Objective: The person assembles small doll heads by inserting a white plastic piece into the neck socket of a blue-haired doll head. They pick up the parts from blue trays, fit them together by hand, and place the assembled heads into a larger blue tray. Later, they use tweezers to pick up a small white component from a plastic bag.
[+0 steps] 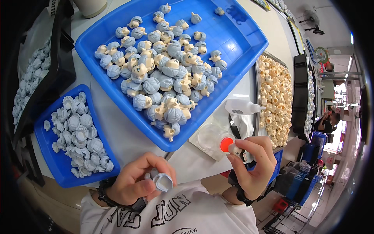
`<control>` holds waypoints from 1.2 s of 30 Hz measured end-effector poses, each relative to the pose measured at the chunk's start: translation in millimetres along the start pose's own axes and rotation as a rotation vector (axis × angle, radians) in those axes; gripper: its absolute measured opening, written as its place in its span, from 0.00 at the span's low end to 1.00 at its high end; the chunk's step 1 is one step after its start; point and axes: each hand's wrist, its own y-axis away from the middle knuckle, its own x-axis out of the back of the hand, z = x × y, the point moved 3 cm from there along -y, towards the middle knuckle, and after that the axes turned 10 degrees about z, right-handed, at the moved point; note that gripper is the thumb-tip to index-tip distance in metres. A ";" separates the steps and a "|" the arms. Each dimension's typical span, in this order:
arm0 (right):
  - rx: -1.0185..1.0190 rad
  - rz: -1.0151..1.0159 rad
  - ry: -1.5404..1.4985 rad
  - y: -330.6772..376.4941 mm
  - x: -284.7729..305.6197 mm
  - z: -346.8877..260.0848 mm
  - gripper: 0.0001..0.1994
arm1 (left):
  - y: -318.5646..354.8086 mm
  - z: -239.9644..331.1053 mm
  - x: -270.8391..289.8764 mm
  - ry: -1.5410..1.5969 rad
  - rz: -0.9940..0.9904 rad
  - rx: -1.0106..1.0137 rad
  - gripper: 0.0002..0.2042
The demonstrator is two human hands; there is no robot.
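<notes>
Pale blue hair piece [163, 181], a small hollow cap shape, sits in the left hand [136, 182] just above the person's white printed shirt [171, 212], near the lower edge of the desk [187, 158]. The left fingers [156, 162] curl closed around it, thumb pressing from below, with its open side facing up and to the right. The right hand [255, 163] is raised beside it, a little apart, its fingers [249, 143] pinched shut on a small white piece [234, 149] whose kind I cannot tell. That piece is held right next to an orange-red cap or nozzle [226, 144], in front of a clear round container [208, 137] on the desk. Both wrists wear dark bands.

Ahead of the hands, a large blue tray [241, 35] holds a heap of small doll heads with blue hair [163, 74]. To the left, a smaller blue tray [58, 165] is filled with loose blue hair pieces [80, 134]. A white squeeze bottle [239, 106] lies on its side to the right of the large tray, next to a metal tray [258, 97] of bare cream-coloured doll heads [276, 93]. Black trays stand further out at both sides.
</notes>
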 end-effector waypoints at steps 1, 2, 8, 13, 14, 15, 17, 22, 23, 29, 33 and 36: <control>0.005 -0.004 0.005 -0.2 -0.2 0.3 0.17 | 0.7 1.0 1.9 -0.001 0.009 0.014 0.18; 0.009 -0.008 0.010 -0.6 -0.5 0.4 0.17 | 1.0 1.5 3.1 -0.001 0.019 0.027 0.18; 0.052 -0.043 0.045 -4.5 -2.7 0.2 0.17 | 0.4 2.6 3.0 0.035 0.032 0.011 0.17; 0.056 -0.052 0.059 -5.5 -2.7 0.1 0.16 | -0.2 2.1 6.0 0.054 0.026 -0.008 0.18; 0.055 -0.055 0.061 -5.6 -2.6 0.0 0.16 | -0.2 2.2 5.8 0.055 0.032 -0.019 0.18; 0.054 -0.055 0.061 -5.4 -2.6 0.2 0.16 | 0.3 2.0 6.3 0.041 0.063 -0.028 0.19; 0.049 -0.054 0.060 -4.4 -2.3 1.3 0.16 | 1.3 1.1 7.4 0.010 0.124 -0.045 0.19; 0.006 -0.062 0.054 -2.1 -1.0 1.6 0.16 | 3.2 1.9 9.8 -0.003 0.119 -0.015 0.19; -0.001 -0.062 0.053 -1.4 -0.2 1.7 0.16 | 3.6 1.8 10.3 -0.019 0.108 0.000 0.19; -0.021 0.011 -0.024 7.0 0.5 6.9 0.16 | 3.3 -0.2 9.7 -0.112 0.136 -0.061 0.19; 0.076 0.115 -0.226 16.9 -2.2 -3.6 0.16 | 1.6 2.6 7.1 -0.178 0.162 -0.088 0.18; 0.311 0.028 -0.563 19.1 -18.1 -22.7 0.17 | -1.6 2.3 6.8 -0.251 0.128 -0.074 0.16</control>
